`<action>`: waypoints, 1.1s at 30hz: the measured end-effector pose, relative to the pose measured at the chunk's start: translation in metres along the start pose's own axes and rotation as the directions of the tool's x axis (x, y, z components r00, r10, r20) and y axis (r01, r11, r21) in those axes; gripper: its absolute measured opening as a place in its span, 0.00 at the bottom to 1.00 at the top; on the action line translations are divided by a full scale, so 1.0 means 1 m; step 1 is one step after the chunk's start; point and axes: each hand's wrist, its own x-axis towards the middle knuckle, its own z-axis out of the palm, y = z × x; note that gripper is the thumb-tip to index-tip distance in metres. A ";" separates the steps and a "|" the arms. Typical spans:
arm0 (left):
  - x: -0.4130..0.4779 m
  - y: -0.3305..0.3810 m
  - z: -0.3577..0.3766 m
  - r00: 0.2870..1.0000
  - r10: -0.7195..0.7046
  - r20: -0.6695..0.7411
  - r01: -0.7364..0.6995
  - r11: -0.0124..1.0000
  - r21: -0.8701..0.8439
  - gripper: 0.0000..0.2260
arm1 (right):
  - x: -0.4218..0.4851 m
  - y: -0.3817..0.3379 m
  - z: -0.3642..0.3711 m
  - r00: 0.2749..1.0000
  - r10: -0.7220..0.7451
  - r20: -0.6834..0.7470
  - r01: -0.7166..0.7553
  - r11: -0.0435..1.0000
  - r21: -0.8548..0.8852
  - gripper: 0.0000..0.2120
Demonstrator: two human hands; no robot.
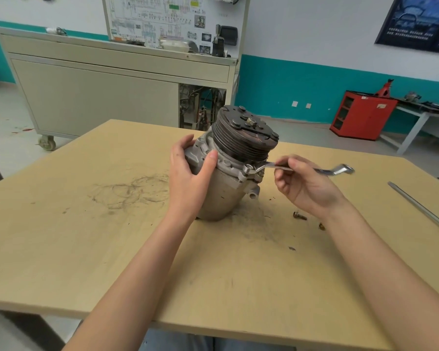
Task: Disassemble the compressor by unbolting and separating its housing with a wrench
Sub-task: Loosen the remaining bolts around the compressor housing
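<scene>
The compressor [223, 196] was stood on end near the middle of the wooden table [86, 249], slightly tilted, with its grooved pulley [246, 138] uppermost. The housing was gripped on its left side by the left hand [190, 178], fingers and thumb curled round the casting. The ring end of the wrench [269, 165] was seated over a bolt on the housing flange, and its shank was pinched by the curled fingers of the right hand [307, 186]. A loose bolt [299, 215] was laid beside the right wrist. A screwdriver [416, 206] was laid well apart, towards the right edge.
</scene>
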 end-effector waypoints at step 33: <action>0.000 -0.001 0.000 1.000 0.015 -0.018 -0.014 0.999 0.041 0.22 | -0.038 0.040 0.072 0.586 -0.798 0.142 0.298 0.049 -0.953 0.10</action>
